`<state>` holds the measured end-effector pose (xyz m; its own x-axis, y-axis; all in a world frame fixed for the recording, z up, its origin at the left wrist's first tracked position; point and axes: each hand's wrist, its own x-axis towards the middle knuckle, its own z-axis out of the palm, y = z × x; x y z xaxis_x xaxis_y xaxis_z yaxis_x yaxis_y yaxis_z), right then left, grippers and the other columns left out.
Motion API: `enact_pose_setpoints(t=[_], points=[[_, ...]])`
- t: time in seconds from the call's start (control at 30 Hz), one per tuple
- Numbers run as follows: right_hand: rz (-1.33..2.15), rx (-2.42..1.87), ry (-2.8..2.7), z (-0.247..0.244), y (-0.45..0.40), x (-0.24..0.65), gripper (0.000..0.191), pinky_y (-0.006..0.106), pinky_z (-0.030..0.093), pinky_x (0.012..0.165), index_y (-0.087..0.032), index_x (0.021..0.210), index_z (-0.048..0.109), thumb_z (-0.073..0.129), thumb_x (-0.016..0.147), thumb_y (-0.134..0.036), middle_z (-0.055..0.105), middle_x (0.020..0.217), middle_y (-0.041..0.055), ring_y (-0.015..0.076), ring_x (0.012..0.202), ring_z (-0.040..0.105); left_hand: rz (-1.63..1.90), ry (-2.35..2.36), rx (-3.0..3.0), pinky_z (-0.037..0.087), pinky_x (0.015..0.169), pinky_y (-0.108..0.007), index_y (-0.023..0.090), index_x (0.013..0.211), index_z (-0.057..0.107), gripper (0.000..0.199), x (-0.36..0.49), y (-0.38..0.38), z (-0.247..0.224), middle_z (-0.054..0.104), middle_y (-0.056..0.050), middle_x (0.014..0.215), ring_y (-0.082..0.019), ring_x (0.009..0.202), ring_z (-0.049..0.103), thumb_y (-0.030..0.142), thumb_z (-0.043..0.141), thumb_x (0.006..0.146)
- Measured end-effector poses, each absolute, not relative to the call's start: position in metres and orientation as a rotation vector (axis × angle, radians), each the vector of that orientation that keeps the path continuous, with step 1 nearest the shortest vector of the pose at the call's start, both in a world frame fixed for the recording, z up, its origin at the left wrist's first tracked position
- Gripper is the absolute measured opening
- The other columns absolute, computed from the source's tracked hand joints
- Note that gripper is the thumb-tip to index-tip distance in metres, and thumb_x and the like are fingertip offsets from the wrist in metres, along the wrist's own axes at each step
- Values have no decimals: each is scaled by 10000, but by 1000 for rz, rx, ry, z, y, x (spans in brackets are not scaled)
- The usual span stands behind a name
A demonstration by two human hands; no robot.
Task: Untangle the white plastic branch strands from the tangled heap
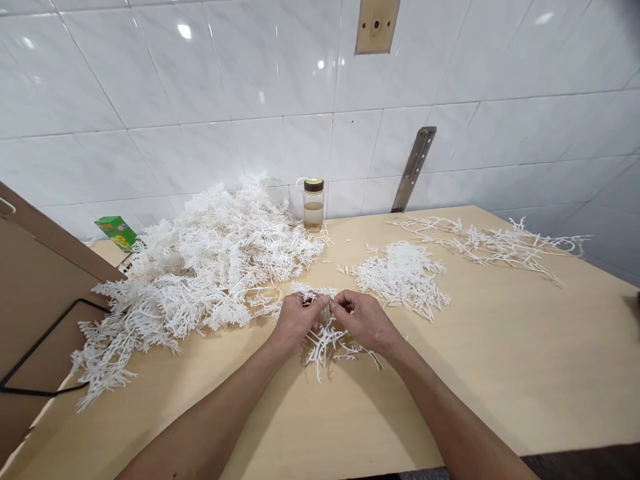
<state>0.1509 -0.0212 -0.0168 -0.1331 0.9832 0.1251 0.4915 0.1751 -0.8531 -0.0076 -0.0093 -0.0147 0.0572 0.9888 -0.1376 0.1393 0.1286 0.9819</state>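
White branching sprig sits between your two hands, above the middle of the desk, about midway between its near and back edges. Your grip is narrow: the left hand pinches the sprig between thumb and fingertips, and the right hand closes its fingertips on it just beside. It looks very light, thin and springy, probably plastic, so expect it to bend rather than crush, with fine tips that could snap or snag. Take hold at the thicker stem, fingertips only. Loose sprigs lie below your hands, nearer the near edge; a tangled heap spreads toward the left edge and likely clings together.
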Motion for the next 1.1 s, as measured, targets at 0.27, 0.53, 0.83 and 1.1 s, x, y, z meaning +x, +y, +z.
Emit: enact_pose_setpoints(t=[0.27,0.53,0.83,1.1], points=[[630,-1542,-1788,-23,-20,146,127,263,368,562,-205,650,514,488,772,-228,583,628,-3,149,590,502,1133,1350,1380,229,425,-218,180,514,456,451,-5,-10,-20,386,46,440,-77,438,337,509,666,740],[237,-1735,-1327,-18,-9,179,213,344,446,697,-182,862,630,544,818,-372,682,818,75,189,634,579,1066,1148,1042,251,399,-211,192,559,448,486,-4,-11,-13,358,70,396,-62,363,320,564,730,694],[960,-1373,-1636,-15,-20,152,306,262,407,568,-182,816,714,558,850,-444,649,684,13,157,612,543,1066,1142,982,249,407,-217,182,566,475,481,-3,-12,-12,361,72,397,-63,368,329,557,757,674],[1052,-1369,-1589,-16,-22,146,338,248,375,542,-166,777,698,575,834,-476,630,662,4,131,568,499,1130,1165,1032,220,414,-212,173,561,485,446,-1,-11,-15,364,75,397,-53,382,300,510,748,685]])
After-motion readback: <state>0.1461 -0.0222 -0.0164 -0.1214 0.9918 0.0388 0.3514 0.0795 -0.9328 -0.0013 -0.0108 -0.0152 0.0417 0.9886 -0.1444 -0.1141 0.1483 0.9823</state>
